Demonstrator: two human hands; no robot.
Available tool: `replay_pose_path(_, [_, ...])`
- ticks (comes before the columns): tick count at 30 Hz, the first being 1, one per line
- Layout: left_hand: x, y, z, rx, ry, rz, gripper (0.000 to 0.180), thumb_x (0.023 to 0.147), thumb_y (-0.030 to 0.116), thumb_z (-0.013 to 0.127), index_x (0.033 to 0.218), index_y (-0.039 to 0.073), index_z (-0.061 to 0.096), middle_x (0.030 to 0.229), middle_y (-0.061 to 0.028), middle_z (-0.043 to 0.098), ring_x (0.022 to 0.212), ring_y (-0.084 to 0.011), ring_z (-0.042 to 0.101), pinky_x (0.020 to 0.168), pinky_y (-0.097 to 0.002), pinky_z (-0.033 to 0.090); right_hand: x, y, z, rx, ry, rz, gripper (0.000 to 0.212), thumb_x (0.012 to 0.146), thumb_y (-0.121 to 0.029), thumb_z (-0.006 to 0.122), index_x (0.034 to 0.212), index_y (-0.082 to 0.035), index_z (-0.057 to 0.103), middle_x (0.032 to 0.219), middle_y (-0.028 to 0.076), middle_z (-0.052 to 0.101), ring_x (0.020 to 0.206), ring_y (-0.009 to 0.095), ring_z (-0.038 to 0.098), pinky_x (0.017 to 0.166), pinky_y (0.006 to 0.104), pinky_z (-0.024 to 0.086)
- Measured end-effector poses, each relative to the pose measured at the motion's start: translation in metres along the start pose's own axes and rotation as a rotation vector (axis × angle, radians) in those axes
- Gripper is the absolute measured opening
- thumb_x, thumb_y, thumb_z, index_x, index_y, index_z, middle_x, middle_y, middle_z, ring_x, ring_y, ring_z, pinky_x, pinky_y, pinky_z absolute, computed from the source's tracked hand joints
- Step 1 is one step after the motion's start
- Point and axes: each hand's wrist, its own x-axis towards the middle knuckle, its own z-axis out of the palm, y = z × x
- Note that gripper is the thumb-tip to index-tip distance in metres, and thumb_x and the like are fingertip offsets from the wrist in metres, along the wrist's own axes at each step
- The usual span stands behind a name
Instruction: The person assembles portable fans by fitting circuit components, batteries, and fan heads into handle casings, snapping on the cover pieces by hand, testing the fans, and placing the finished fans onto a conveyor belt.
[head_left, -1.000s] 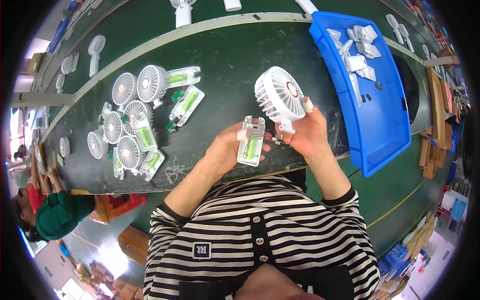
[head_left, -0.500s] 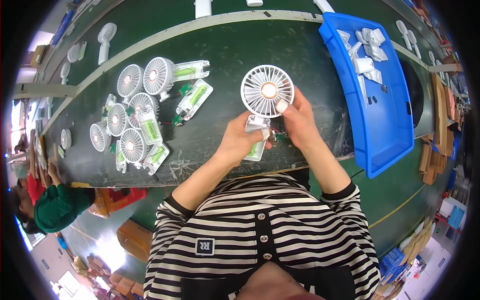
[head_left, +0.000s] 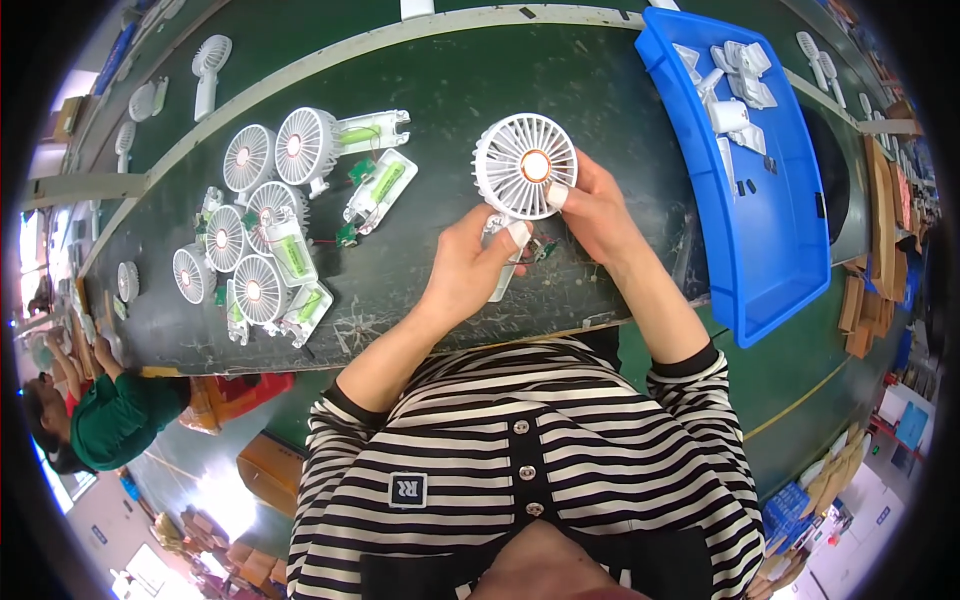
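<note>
A white handheld fan is between my two hands above the dark green bench, its round grille facing up. My right hand grips the right edge of the fan head, thumb on the grille. My left hand is closed around the top of the white handle shell, where it meets the head. A small green circuit board with thin wires hangs beside the handle. Most of the handle's inside is hidden by my left fingers.
Several part-built fans with exposed green batteries lie on the left. A loose handle shell with a battery lies nearer. On the right a blue tray holds white plastic parts. A person in a green shirt sits at far left.
Both hands and the fan have shifted slightly up and left. The fan head has tilted, and its head now sits closer to the handle.
</note>
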Motion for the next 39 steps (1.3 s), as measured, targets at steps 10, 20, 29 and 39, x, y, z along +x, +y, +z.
replay_pose_path(10, [0.004,0.009,-0.013,-0.262,0.036,-0.134,0.022,0.087,0.018,0.053,0.096,-0.002,0.054,0.074,-0.0108,0.059,0.059,-0.0161,0.059,0.05,-0.0273,0.052,-0.004,0.005,0.002,-0.291,0.154,-0.069,0.052,0.077,-0.011,0.061,0.124,0.0,0.04,0.117,0.01,0.05,0.106,0.019,0.05,0.091,0.0314,0.039])
replay_pose_path(20, [0.011,0.011,-0.014,-0.384,0.062,-0.21,0.022,0.089,0.018,0.047,0.096,-0.002,0.055,0.072,-0.0123,0.06,0.053,-0.0204,0.059,0.046,-0.0292,0.052,-0.015,0.006,0.022,-1.332,0.076,-1.103,0.031,0.056,-0.003,0.063,0.087,-0.003,0.06,0.102,0.012,0.056,0.087,0.029,0.054,0.075,0.0409,0.042])
replay_pose_path(29, [0.009,-0.002,-0.011,-0.577,-0.132,-0.298,0.022,0.09,0.013,0.04,0.093,-0.005,0.052,0.071,-0.0142,0.06,0.052,-0.0241,0.061,0.044,-0.0316,0.052,-0.007,-0.011,0.038,-1.35,-0.142,-0.967,0.024,0.056,-0.006,0.064,0.08,-0.006,0.06,0.078,0.004,0.058,0.082,0.02,0.055,0.085,0.0431,0.039])
replay_pose_path(39, [0.009,-0.001,-0.012,-0.496,-0.224,-0.37,0.019,0.087,0.015,0.047,0.089,-0.003,0.052,0.071,-0.0142,0.059,0.052,-0.0229,0.06,0.046,-0.0322,0.052,-0.008,-0.042,0.046,-1.457,-0.468,-0.66,0.025,0.06,-0.003,0.062,0.085,-0.004,0.059,0.085,0.006,0.057,0.088,0.022,0.054,0.095,0.0452,0.032])
